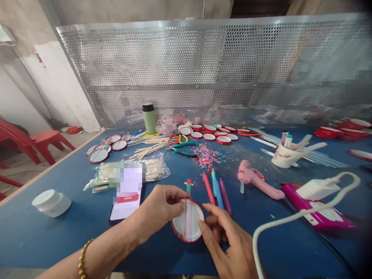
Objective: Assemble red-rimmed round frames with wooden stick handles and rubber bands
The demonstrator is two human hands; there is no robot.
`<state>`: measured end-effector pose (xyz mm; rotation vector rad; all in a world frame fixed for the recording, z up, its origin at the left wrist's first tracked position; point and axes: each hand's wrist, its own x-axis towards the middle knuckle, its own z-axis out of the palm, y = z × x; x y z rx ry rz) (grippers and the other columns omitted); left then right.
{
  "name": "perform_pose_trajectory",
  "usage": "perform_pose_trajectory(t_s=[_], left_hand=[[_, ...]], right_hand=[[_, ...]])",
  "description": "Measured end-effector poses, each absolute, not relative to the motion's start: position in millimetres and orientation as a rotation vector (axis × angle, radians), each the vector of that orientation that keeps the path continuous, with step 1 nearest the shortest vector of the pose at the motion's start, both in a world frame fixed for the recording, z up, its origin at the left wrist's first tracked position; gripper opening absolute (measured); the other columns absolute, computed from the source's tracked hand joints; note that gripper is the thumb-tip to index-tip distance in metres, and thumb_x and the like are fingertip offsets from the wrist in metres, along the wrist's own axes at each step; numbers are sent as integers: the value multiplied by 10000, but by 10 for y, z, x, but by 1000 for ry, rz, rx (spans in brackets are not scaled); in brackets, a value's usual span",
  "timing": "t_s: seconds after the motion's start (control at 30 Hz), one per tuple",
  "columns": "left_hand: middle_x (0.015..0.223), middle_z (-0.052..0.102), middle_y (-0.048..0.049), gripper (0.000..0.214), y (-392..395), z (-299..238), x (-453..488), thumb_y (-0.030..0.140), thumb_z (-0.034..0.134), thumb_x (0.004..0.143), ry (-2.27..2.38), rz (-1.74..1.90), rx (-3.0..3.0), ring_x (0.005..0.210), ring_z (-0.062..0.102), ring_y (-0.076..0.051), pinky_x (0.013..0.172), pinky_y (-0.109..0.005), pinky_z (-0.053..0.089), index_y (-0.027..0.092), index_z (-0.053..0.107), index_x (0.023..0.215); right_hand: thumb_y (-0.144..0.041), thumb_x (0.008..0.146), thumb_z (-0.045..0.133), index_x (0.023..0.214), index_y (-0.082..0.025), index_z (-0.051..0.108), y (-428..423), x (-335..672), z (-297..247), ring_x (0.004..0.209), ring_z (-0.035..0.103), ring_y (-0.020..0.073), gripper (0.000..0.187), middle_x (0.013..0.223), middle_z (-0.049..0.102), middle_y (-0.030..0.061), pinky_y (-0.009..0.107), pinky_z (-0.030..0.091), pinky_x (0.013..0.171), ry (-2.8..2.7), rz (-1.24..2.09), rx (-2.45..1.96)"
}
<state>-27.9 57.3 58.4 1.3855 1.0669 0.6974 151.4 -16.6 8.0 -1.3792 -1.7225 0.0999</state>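
Note:
Near the table's front edge is a round white lid (193, 221) with a red rim. Thin strands run across its face, and a flat stick (188, 186) with red and green colouring stands out past its top edge. My left hand (164, 207) pinches the lid's upper left edge, close to the base of the stick. On the other side, my right hand (223, 236) has its thumb and forefinger at the lid's right rim, the other fingers curled beneath. Several coloured pens (217, 190) lie just beyond my right hand.
A phone (128, 205) leans by a bag of sticks (157, 166). Pliers (183, 151), small rubber bands (207, 155) and more lids (209, 136) lie farther back. At right are a pink glue gun (258, 180), a cup (286, 155) and a white cable (261, 228). A white jar (51, 203) stands left.

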Motion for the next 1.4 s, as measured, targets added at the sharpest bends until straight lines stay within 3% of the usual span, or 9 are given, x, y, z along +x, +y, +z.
perform_pose_trajectory(t_s=[0.27,0.77,1.4], left_hand=[[802,701,-58,259,520,592,-236,262,698,672,1039,710,1269,714,568,-143,675,-273,421,101,718,875],[770,694,-43,227,520,531,-245,261,652,692,1044,718,1337,673,564,-140,650,-273,415,113,713,852],[787,703,-59,229,519,547,-247,269,652,699,1056,724,1345,676,565,-147,651,-278,416,109,713,852]], right_hand=[[-366,942,536,1085,-225,593,-179,1453,147,478,511,83,209,594,550,-72,170,411,463,-1594,474,-1382],[-389,920,504,925,-217,592,-128,1377,135,391,332,83,193,496,339,-102,220,264,414,-1585,475,-1474],[-401,937,490,888,-219,593,-117,1380,170,373,362,87,215,461,421,-88,223,267,395,-1641,412,-1462]])
